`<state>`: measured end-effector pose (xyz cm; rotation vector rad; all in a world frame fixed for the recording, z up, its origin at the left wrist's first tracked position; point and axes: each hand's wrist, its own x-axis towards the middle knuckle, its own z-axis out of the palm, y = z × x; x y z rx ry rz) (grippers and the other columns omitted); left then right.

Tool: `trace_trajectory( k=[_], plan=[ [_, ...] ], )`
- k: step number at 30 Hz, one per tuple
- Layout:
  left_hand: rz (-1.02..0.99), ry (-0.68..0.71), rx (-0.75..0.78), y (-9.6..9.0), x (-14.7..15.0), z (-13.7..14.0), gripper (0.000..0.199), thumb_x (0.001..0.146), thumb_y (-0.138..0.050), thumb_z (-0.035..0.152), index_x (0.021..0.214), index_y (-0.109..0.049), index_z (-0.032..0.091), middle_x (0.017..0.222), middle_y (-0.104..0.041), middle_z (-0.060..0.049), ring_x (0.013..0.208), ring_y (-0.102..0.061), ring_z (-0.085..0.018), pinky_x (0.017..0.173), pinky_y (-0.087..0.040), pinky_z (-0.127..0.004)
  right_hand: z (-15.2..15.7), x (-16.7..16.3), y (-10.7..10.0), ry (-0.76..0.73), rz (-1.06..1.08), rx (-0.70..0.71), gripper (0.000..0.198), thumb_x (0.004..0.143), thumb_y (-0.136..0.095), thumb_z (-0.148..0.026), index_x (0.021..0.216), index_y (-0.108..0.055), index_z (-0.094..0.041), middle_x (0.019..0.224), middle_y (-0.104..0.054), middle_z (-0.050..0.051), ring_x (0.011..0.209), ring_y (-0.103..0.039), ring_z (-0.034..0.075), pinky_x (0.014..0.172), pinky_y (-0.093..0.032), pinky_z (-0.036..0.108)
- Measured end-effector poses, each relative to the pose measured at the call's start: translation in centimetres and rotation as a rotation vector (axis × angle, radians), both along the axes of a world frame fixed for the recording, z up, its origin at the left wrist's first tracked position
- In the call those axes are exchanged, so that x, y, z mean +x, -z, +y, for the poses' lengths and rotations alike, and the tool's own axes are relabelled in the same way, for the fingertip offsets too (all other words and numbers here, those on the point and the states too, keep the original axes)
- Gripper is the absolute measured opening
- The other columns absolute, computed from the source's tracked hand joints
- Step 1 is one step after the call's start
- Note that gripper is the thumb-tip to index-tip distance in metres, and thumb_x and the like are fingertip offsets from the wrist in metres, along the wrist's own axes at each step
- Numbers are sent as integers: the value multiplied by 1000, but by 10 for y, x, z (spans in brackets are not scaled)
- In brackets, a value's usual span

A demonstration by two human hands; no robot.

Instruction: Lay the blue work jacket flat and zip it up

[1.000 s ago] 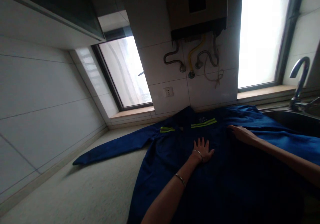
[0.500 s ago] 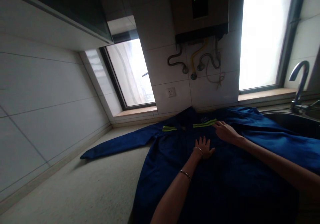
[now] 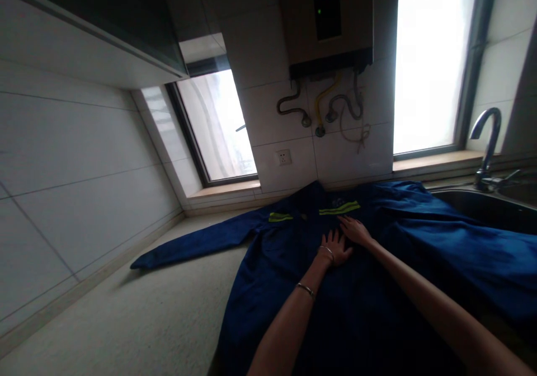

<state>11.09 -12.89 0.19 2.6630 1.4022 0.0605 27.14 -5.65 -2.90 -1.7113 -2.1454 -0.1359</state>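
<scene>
1. Countertop (image 3: 138, 314): pale, speckled, runs along the tiled wall; it bears the garment.
2. Blue work jacket (image 3: 377, 309): spread front-up across the countertop, collar toward the wall, one sleeve (image 3: 197, 245) laid out flat to the left, the right side draped toward the sink (image 3: 482, 208). The body lies opened out and looks largely smooth; no fold is made in it, so folding appears not yet begun.
3. Reflective stripes (image 3: 339, 208): two yellow-green bands across the chest, both uncovered.
4. Right hand (image 3: 356, 231): flat on the chest cloth just below the stripes, fingers extended and close together, gripping nothing.
5. Left hand (image 3: 335, 248): palm down on the jacket just beside the right hand, perhaps touching it; fingers slightly spread, pressing and not pinching. Bracelets on wrist and forearm.
6. Tap (image 3: 486, 146): stands behind the sink, apart from the garment.
7. Wall socket (image 3: 284, 157): on the tiles above the collar.
</scene>
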Motion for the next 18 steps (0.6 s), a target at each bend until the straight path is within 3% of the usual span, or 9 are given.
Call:
trace_trajectory(
  k=[13,18],
  plan=[
    [8,-25,-1,-6,1,-5,73,85,-14,63,145,-20,22,153,-12,-7,140,-8,-28,111,-9,-53,0,-2,-2,58,41,-5,46,90,-38,-34,134,-45,-24,134,-49,10,121,-47,22,99,-35,37],
    [-97,-31,30,-3,1,1,63,86,-29,56,141,-33,24,150,-25,-6,137,-20,-28,110,-17,-52,-2,2,-10,15,171,-42,49,85,-45,-36,131,-49,-22,131,-52,8,118,-50,22,97,-38,34]
  ],
)
